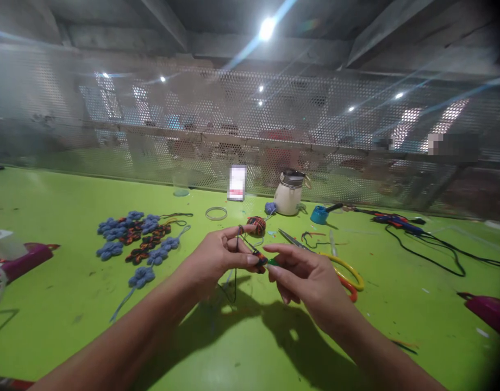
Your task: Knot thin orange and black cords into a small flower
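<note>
Left hand point(221, 254) pinches a crochet piece point(258, 259) at frame centre, dark yarn point(235, 285) looped over its index finger. Right hand point(302, 270) grips a green tool point(272, 262) at the piece's right edge. Scissors point(354, 273) lie right of centre; blue flowers point(141, 277), left.

Left hand point(221, 254) pinches a dark crocheted piece point(258, 262); right hand point(307, 271) grips a green tool point(272, 262) at its edge

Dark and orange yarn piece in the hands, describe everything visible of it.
The dark and orange yarn piece looks small and crocheted, its outline partly hidden. The left hand pinches it above the green table; a thin dark strand seems to run from it to the left index finger. The right hand holds a green object against its right end.
</note>
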